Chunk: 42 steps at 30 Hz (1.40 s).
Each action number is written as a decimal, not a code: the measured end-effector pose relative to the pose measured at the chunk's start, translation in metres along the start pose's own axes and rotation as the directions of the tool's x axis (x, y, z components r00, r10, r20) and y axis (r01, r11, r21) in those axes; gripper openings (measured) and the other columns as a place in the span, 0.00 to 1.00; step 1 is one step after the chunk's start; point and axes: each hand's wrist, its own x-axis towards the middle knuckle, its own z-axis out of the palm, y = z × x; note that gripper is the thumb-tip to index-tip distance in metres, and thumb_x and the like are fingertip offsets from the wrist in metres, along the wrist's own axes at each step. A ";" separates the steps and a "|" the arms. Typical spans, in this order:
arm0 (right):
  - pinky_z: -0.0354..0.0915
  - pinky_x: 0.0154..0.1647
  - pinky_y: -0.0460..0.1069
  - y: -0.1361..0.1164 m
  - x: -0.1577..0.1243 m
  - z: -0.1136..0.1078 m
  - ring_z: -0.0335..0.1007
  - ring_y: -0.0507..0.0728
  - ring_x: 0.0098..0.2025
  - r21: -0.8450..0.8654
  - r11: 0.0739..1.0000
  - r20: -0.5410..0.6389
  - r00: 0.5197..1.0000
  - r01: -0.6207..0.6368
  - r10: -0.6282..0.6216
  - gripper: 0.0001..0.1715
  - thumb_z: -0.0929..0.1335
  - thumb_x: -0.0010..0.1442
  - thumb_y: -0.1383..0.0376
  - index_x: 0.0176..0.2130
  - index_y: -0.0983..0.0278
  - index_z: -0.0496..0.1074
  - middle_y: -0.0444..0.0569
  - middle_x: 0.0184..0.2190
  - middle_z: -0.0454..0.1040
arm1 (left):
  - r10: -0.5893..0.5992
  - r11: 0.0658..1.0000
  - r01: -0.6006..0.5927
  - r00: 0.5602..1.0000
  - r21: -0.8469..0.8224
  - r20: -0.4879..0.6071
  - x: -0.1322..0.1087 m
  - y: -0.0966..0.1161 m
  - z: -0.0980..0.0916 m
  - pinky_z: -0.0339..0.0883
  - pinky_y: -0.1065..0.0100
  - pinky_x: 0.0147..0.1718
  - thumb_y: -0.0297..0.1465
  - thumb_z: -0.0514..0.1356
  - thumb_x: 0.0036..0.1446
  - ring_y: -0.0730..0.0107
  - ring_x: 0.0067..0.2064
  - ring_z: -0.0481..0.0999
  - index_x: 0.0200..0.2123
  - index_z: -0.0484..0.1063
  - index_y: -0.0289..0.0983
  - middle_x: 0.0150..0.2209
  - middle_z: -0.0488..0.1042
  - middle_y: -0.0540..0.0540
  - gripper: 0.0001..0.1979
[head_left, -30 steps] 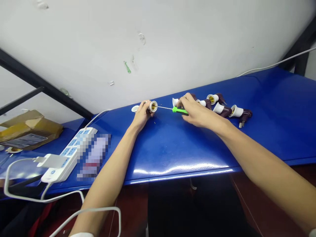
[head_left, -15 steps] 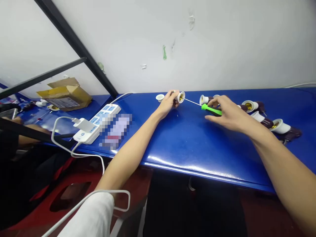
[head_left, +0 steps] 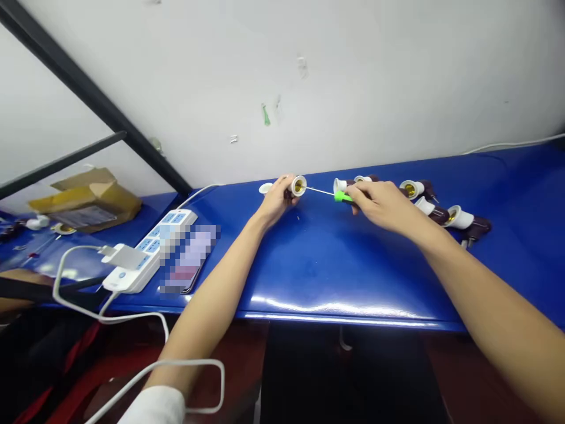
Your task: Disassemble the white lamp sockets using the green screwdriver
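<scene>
My left hand (head_left: 276, 202) is closed round a white lamp socket (head_left: 299, 186) with a brass inside, held on its side on the blue table (head_left: 335, 259). My right hand (head_left: 380, 204) grips a green-handled screwdriver (head_left: 341, 196); its thin shaft runs left into the socket's mouth. A small white cap (head_left: 265, 188) lies just left of my left hand. Several more white and dark-brown sockets (head_left: 435, 207) lie in a row behind and right of my right hand.
A white power strip (head_left: 148, 250) with a plugged-in adapter and white cable lies at the left, a blurred flat object (head_left: 188, 259) beside it. A cardboard box (head_left: 86, 197) sits far left. Black frame bars cross the white wall.
The view has swung about; both hands keep their hold, with the screwdriver tip staying in the socket. My right hand now covers more of the green handle.
</scene>
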 end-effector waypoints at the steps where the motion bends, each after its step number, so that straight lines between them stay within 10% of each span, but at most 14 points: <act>1: 0.62 0.37 0.52 0.001 0.001 0.001 0.73 0.58 0.30 -0.004 1.000 -0.009 1.000 0.006 -0.006 0.26 0.60 0.76 0.57 0.28 0.59 0.74 0.48 0.27 0.79 | -0.011 1.000 0.011 1.000 0.001 -0.009 0.000 0.001 0.000 0.59 0.73 0.23 0.35 0.64 0.67 0.75 0.23 0.65 0.28 0.70 0.37 0.25 0.67 0.50 0.15; 7: 0.67 0.52 0.53 0.007 0.006 0.004 0.77 0.64 0.54 0.025 0.996 -0.024 0.996 0.089 -0.088 0.14 0.69 0.71 0.60 0.51 0.63 0.81 0.56 0.51 0.83 | -0.044 0.998 0.045 0.998 0.033 -0.036 0.001 0.005 -0.002 0.60 0.73 0.23 0.36 0.63 0.66 0.76 0.24 0.65 0.28 0.70 0.37 0.27 0.67 0.49 0.15; 14: 0.65 0.43 0.54 0.006 0.007 0.002 0.76 0.62 0.40 -0.081 0.994 0.132 0.989 0.075 -0.064 0.21 0.61 0.78 0.59 0.40 0.63 0.78 0.55 0.39 0.81 | -0.062 0.997 0.064 0.995 0.033 -0.074 0.001 0.006 -0.001 0.61 0.73 0.25 0.37 0.66 0.65 0.76 0.25 0.65 0.28 0.70 0.37 0.27 0.67 0.50 0.15; 18: 0.69 0.50 0.54 0.011 0.006 0.006 0.76 0.64 0.51 -0.018 0.996 0.078 0.993 0.088 -0.087 0.08 0.69 0.72 0.61 0.48 0.62 0.74 0.57 0.52 0.78 | -0.041 0.998 0.045 0.997 0.051 -0.060 0.002 0.004 -0.001 0.61 0.73 0.24 0.37 0.66 0.64 0.76 0.25 0.66 0.29 0.71 0.37 0.27 0.68 0.50 0.14; 21: 0.71 0.51 0.55 0.015 0.005 0.008 0.75 0.64 0.53 -0.017 0.994 0.075 0.991 0.109 -0.107 0.17 0.73 0.63 0.68 0.52 0.62 0.72 0.58 0.57 0.74 | -0.016 0.998 0.019 0.999 0.060 -0.052 0.002 0.002 -0.002 0.61 0.72 0.24 0.37 0.66 0.64 0.76 0.25 0.65 0.29 0.71 0.37 0.27 0.68 0.50 0.13; 31: 0.69 0.51 0.57 0.010 0.005 0.004 0.77 0.65 0.49 -0.004 0.999 0.060 0.997 0.051 -0.050 0.13 0.61 0.77 0.61 0.48 0.61 0.74 0.56 0.48 0.81 | -0.022 0.999 0.026 0.995 0.036 -0.100 0.002 0.005 0.000 0.61 0.73 0.24 0.35 0.65 0.65 0.76 0.24 0.65 0.29 0.69 0.37 0.28 0.68 0.50 0.13; 39: 0.68 0.48 0.55 0.012 0.006 0.003 0.75 0.65 0.51 -0.049 0.994 0.016 0.995 0.100 -0.099 0.05 0.70 0.68 0.65 0.46 0.61 0.73 0.55 0.50 0.78 | 0.000 0.998 0.005 0.996 0.060 -0.084 0.003 0.001 -0.003 0.61 0.72 0.24 0.37 0.67 0.63 0.76 0.24 0.66 0.30 0.70 0.37 0.28 0.69 0.50 0.14; 42: 0.66 0.45 0.56 0.011 0.008 0.002 0.76 0.66 0.47 -0.089 0.994 0.045 0.998 0.056 -0.052 0.16 0.61 0.77 0.58 0.43 0.61 0.75 0.55 0.44 0.80 | 0.010 0.999 -0.007 0.997 0.049 -0.076 0.004 0.001 -0.004 0.61 0.72 0.24 0.37 0.67 0.63 0.76 0.25 0.66 0.30 0.70 0.37 0.28 0.69 0.50 0.14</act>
